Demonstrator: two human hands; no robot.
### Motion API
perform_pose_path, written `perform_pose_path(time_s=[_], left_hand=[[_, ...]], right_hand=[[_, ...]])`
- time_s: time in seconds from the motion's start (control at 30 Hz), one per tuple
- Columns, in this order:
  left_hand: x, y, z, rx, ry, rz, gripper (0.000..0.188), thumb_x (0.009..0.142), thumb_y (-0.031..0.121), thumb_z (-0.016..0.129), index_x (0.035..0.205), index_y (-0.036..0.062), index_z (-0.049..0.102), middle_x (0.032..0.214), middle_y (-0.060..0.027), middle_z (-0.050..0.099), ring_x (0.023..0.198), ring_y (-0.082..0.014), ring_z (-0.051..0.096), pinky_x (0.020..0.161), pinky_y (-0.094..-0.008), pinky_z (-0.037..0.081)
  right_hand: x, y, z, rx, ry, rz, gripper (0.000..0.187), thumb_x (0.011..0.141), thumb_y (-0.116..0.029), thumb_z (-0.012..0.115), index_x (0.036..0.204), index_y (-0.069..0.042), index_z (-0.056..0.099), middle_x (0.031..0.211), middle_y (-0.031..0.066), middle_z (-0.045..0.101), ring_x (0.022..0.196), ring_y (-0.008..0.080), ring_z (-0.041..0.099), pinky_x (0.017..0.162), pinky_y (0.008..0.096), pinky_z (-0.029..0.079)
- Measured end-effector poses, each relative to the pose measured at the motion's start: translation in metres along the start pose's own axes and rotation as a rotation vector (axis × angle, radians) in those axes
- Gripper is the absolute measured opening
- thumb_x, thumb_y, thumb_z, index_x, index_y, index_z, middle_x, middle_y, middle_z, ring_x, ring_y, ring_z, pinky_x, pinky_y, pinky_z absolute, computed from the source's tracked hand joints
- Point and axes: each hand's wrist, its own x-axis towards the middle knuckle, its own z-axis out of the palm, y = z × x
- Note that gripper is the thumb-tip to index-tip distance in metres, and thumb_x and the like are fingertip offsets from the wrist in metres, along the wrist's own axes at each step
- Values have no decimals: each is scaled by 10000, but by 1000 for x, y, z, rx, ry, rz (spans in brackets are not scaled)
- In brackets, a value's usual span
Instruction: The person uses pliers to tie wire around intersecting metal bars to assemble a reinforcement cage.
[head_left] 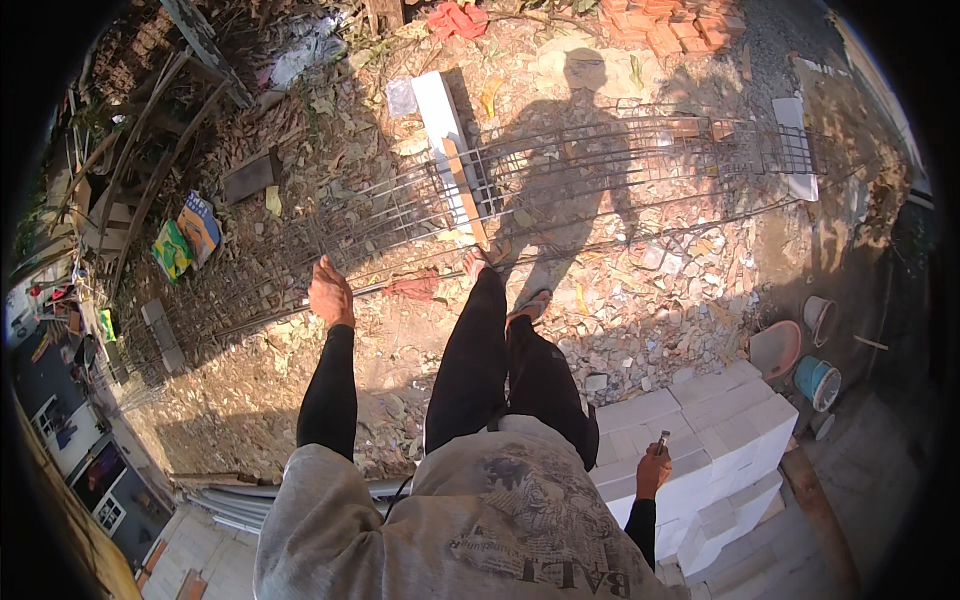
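Right hand (654, 472): fingers curled around a small metal-tipped tool (663, 438), tip poking out at 12 o'clock. Left hand (331, 294): fingers loosely bent, can't tell if pinching a bar. Rebar cage (485, 185) right by left fingers, running from 8 o'clock round to 2. White board (434, 105) under cage, 1 o'clock of left hand. Pale blocks (745, 425) 2 o'clock of right; teal bucket (817, 383) beyond.
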Motion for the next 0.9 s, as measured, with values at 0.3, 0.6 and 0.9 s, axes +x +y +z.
perform_pose_path(time_s=[0.3, 0.6, 0.9], left_hand=[[-26, 22, 175, 33, -19, 57, 488, 1063, 453, 411, 999, 42, 666, 789, -260, 691, 704, -451, 678, 590, -531, 525], [-71, 24, 315, 49, -341, -160, 762, 983, 528, 516, 1504, -10, 373, 1417, -321, 483, 1310, -460, 463, 1069, -523, 396], [-306, 111, 102, -201, -1515, 344, 236, 869, 321, 753, 1061, 193, 707, 1193, -22, 643, 1333, -276, 501, 1166, -712, 108]], right_hand=[[46, -101, -26, -215, -131, -172, 238, 933, -123, 624, 1144, -11, 632, 963, 237, 708, 920, 425, 690, 781, 474, 530], [199, -201, 42, -224, -254, -618, 483, 854, 55, 634, 1320, -5, 522, 1282, 233, 623, 1146, 420, 629, 924, 458, 531], [243, -262, 77, -218, -298, -759, 655, 778, 96, 645, 1390, -60, 473, 1375, 192, 577, 1169, 412, 612, 929, 461, 526]])
